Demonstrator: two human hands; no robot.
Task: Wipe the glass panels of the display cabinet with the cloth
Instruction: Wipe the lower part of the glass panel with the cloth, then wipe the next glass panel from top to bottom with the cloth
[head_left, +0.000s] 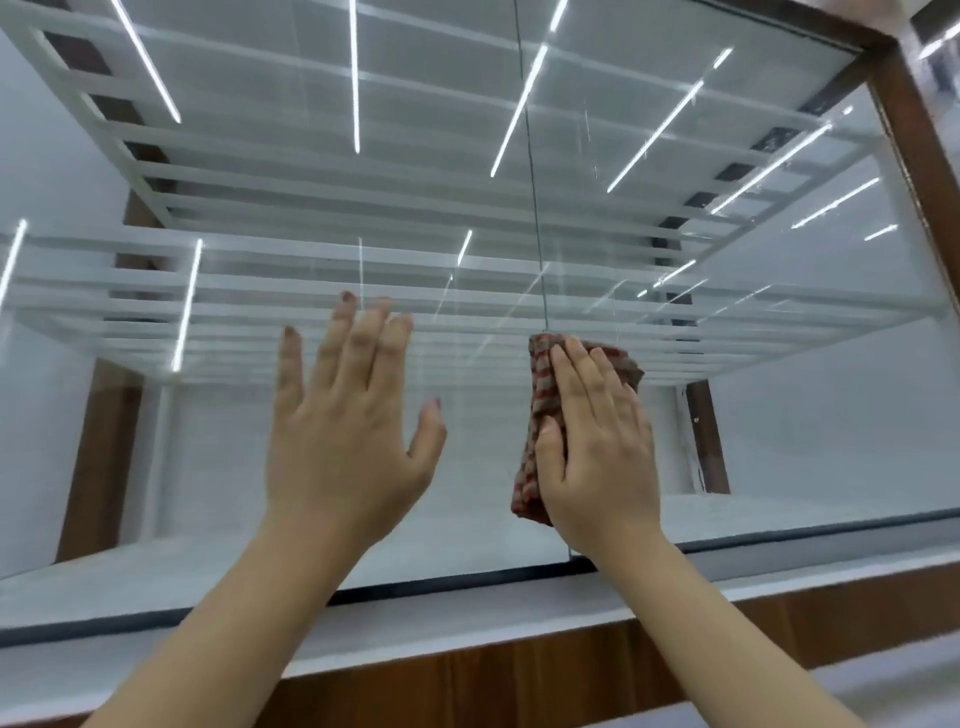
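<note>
Pressing the cloth (543, 415) flat against the glass (779, 415), my right hand (597, 447) lies over it with fingers straight and close together, thumb along the cloth's left edge; the hand pins it rather than closing around it. The cloth is red and pale patterned, folded, and sits low on the glass just beside the vertical seam (535, 208) between two panes. My left hand (348, 431) is open, fingers spread, holding nothing, raised at the pane left of the seam; contact there I cannot tell. Light strips reflect in the glass. A brown wooden frame (914, 156) borders the cabinet's right side.
</note>
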